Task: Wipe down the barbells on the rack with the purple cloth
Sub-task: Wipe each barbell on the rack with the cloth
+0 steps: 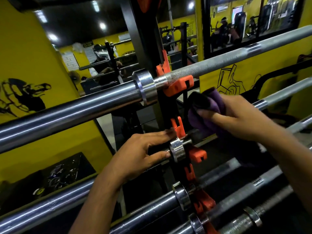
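Several steel barbells lie across a black rack (143,41) on orange hooks (180,85). The top barbell (211,65) has a knurled shaft and a thick sleeve reaching left. My right hand (239,119) grips a bunched purple cloth (207,108) wrapped over the shaft of the second barbell (287,92), just right of the rack post. My left hand (143,154) curls round that barbell's sleeve, fingertips against its shiny collar (177,149). The shaft under the cloth is hidden.
Lower barbells (168,205) fill the bottom of the view on further orange hooks. Yellow walls with black drawings stand behind, and a mirror (104,53) reflects gym machines and people. A dark box of small parts (64,173) sits at lower left.
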Demonstrator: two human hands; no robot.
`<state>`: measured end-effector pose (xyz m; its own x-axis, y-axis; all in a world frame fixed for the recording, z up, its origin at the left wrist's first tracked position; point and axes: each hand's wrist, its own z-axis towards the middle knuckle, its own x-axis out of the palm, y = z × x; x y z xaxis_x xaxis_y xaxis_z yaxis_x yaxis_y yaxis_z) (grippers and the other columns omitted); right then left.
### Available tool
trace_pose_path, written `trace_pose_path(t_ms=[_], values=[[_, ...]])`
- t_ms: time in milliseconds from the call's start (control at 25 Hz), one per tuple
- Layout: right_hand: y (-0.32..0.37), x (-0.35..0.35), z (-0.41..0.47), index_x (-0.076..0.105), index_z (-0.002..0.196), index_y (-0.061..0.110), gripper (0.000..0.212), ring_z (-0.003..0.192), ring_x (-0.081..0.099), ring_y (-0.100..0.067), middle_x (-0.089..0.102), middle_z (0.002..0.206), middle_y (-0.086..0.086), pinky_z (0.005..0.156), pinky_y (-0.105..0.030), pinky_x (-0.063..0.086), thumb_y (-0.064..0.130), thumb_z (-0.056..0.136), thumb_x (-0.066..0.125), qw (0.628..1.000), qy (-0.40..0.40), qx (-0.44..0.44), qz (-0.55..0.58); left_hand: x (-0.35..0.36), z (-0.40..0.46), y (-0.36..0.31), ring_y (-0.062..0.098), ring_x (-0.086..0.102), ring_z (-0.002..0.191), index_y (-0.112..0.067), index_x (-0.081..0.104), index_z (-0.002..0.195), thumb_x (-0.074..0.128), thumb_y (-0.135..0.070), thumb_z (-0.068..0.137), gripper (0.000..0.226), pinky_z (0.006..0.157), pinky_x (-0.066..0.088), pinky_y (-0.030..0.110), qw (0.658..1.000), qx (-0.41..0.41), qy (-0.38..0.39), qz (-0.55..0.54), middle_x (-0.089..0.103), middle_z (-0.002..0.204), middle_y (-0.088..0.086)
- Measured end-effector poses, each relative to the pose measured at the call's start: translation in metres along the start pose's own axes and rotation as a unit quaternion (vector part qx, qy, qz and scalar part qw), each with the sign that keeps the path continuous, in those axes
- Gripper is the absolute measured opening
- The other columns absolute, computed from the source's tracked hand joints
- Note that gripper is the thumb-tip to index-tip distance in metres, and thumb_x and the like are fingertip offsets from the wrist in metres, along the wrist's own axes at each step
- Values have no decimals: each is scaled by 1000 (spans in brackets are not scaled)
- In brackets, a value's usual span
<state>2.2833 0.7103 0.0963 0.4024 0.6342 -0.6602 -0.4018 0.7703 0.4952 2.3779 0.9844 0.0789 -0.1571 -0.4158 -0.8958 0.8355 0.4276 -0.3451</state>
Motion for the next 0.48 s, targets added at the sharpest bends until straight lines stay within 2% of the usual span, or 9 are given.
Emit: trace_pose_path(t_ms=[40, 120, 200, 320, 400, 440, 480], values=[[3, 13, -5, 58, 83, 30, 21, 64, 60, 0, 67, 74, 17, 56, -16, 43, 49, 90, 62, 999, -12, -5, 33, 0, 0, 1, -12, 40, 134, -45, 52, 140, 70, -39, 91, 53, 110, 46, 34, 1000, 4, -3, 1, 45, 146, -29], [11, 42, -17, 50, 82, 42, 16, 65, 57, 5, 61, 77, 29, 57, -12, 39, 51, 93, 58, 999, 25, -30, 30, 0, 1, 1, -12, 42, 133, -43, 53, 140, 71, -36, 91, 53, 108, 47, 33, 1000, 11, 1, -5, 45, 145, -32], [8, 46, -24, 47, 85, 54, 8, 66, 57, 1, 60, 77, 25, 57, -15, 39, 59, 90, 48, 997, 57, -40, 42, 0, 2, 1, -12, 42, 133, -43, 51, 142, 72, -32, 91, 56, 111, 44, 33, 1000, 11, 2, -16, 45, 145, -32], [13, 29, -21, 48, 84, 47, 20, 64, 58, -8, 61, 77, 14, 54, -21, 41, 64, 95, 45, 992, 114, -47, 21, -2, 2, 1, -14, 40, 133, -49, 47, 141, 72, -33, 89, 60, 113, 41, 32, 1000, -3, 5, -11, 43, 142, -37], [18, 21, -15, 52, 83, 40, 24, 66, 59, -5, 63, 77, 18, 56, -17, 40, 60, 95, 48, 988, 149, -39, 9, -1, 3, -1, -19, 38, 131, -51, 44, 141, 71, -35, 90, 60, 111, 37, 20, 1000, -2, 6, -1, 40, 136, -47], [22, 16, -14, 55, 84, 36, 24, 67, 60, -3, 64, 77, 19, 57, -16, 41, 59, 93, 50, 990, 137, -21, 14, -1, 3, -3, -21, 36, 130, -51, 43, 141, 70, -37, 90, 60, 109, 35, 14, 1000, 3, 5, 6, 38, 134, -49], [26, 13, -12, 56, 85, 33, 25, 68, 61, -2, 65, 77, 18, 59, -16, 42, 56, 93, 51, 996, 89, -4, 21, -3, 2, -4, -21, 34, 131, -50, 41, 143, 69, -39, 91, 60, 108, 34, 12, 1000, 11, 2, 17, 37, 136, -47]])
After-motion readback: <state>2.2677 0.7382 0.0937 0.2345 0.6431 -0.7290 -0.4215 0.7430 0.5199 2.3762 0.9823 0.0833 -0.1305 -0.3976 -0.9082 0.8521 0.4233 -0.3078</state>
